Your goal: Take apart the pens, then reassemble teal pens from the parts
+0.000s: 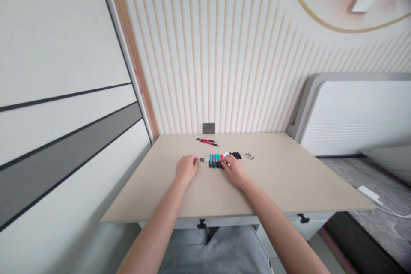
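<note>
1. Teal and black plastic bits [214, 161] stand close together in a small bunch near the middle of the pale worktop [282, 180]. Both hands are at this bunch.
2. The right hand [234, 171] lies over the near side of the bunch. Its fingers [226, 162] curl down and touch the black bits at the front. They look nearly closed. They may pinch a small bit, but the hand hides that, so I cannot tell.
3. The left hand [186, 169] rests on the worktop just left of the bunch. Its fingers [194, 161] curl in with the tips down. I see nothing in them, but I cannot tell for sure. A tiny grey bit [201, 159] sits just beside those fingers.
4. A white bit [225, 153] sits at the far side of the bunch, by the right hand. More black bits [236, 155] lie just past it, and a little heap of tiny metal screws [249, 156] sits further right.
5. Two thin pink and black pens [207, 141] lie side by side near the back edge, well apart from the hands.
6. A small grey wall plate [208, 128] sits on the ribbed wall [208, 51], just above the back edge of the worktop.
</note>
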Available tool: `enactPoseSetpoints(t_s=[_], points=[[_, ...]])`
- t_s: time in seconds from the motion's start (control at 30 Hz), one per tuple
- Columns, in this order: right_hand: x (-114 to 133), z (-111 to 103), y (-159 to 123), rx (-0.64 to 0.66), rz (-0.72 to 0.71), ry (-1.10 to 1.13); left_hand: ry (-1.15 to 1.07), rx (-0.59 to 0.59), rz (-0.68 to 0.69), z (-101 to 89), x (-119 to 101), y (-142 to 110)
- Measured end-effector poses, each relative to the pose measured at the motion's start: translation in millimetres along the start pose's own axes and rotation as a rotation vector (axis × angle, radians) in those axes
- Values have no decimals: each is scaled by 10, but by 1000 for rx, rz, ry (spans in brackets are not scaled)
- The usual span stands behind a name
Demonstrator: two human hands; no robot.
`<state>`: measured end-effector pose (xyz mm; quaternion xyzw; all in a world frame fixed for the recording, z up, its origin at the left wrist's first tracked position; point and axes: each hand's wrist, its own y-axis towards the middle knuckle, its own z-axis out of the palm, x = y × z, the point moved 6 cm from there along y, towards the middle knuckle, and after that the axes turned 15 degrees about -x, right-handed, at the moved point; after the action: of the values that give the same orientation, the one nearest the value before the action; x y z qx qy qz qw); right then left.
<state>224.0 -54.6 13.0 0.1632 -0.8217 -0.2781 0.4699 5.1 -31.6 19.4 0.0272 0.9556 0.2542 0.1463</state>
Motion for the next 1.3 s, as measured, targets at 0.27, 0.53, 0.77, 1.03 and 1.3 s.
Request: enactPoseSetpoints(t_s=[0.27,0.53,0.77,1.03,1.3], points=[[-24,-95,29,-94,52,-6,-7,-10,11,-2,-2,-3],[-192,-290,85,-357,183,25,-20,-7,-2,-13,2,-7],[-418,-716,147,-569,202,-218,-34,-12,-4,23,43,-16],[-577,-768,187,-364,138,-646,-15,-26,2,25,54,-15],[-504,-588,146,-145,199,-847,-9,2,-6,8,34,-7]])
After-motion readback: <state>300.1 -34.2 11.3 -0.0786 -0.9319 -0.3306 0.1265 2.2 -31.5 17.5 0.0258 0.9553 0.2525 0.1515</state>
